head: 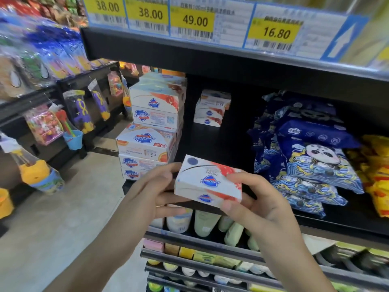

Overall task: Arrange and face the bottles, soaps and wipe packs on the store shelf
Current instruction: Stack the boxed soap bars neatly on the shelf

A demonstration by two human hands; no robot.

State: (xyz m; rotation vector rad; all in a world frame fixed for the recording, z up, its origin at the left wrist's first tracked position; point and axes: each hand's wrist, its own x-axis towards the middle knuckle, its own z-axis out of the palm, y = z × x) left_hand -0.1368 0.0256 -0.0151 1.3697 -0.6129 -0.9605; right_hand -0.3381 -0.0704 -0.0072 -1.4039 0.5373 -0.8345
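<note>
- In front of the dark store shelf [221,144], both hands hold one white soap box [207,182] just off the shelf's front edge, near the centre of the view.
- The left hand [151,190] grips the box's 9 o'clock end, fingers curled round its edge.
- The right hand [259,199] pinches the 3 o'clock end, thumb on the lower front corner and fingers over the top face.
- The box's blue shield logo reads upside down, and the box is tilted, its right end lower.
- At 10 o'clock of the held box, a soap stack [153,127] rises at the shelf's left end, several boxes high; some logos are upright, some inverted.
- At 12 o'clock, deeper in the shelf, a smaller pile of soap boxes [211,108] sits well apart from the front stack.
- At 3 o'clock, blue wipe packs [311,161] with a panda print lie overlapping and tilted; yellow packs [376,171] lie just beside them at the far right.
- At 6 o'clock, on the shelf below, pale bottles [206,224] stand in a row.
- At 12 o'clock above, yellow price tags [192,20] line the upper shelf edge.
</note>
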